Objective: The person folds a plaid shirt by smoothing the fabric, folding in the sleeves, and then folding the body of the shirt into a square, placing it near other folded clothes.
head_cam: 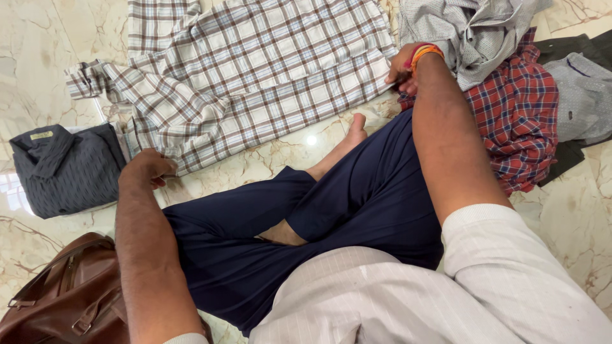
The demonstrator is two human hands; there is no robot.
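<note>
A brown and white checked shirt [268,70] lies spread flat on the marble floor in front of me. My left hand [148,167] pinches its near left hem, fingers closed on the cloth. My right hand [403,67], with orange and red threads at the wrist, grips the shirt's right edge beside the clothes pile. I sit cross-legged in dark blue trousers, one bare foot [344,141] just short of the shirt's near hem.
A folded dark grey shirt [64,169] lies at the left. A brown leather bag [67,299] sits at the lower left. At the right lie a red checked shirt [519,114], a grey dotted shirt [468,28] and other dark and grey clothes [583,95].
</note>
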